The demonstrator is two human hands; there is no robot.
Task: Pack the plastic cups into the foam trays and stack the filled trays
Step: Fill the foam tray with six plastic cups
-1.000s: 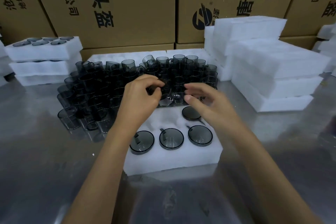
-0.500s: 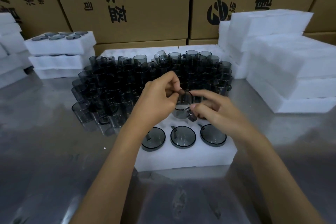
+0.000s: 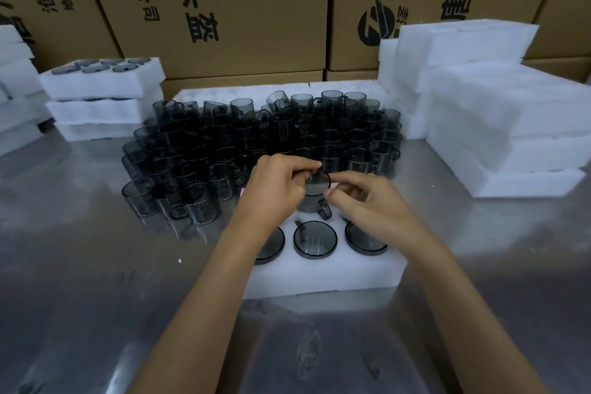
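Reflective steel table (image 3: 80,281) — cups and foam laid out on it

A crowd of smoky grey plastic cups (image 3: 224,150) stands mid-table; just in front lies a white foam tray (image 3: 319,278) holding cups. Stacked filled foam trays (image 3: 102,99) sit far left, a tall pile of white foam blocks (image 3: 499,125) right — cardboard cartons (image 3: 224,9) behind.

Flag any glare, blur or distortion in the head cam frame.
Head view: soft glare patches on the steel table, no harsh shadows; wide-angle bending tilts the cardboard boxes at the edges; slight motion blur on the left hand and right hand at the smoky cup; the dark cup cluster merges, hard to separate.
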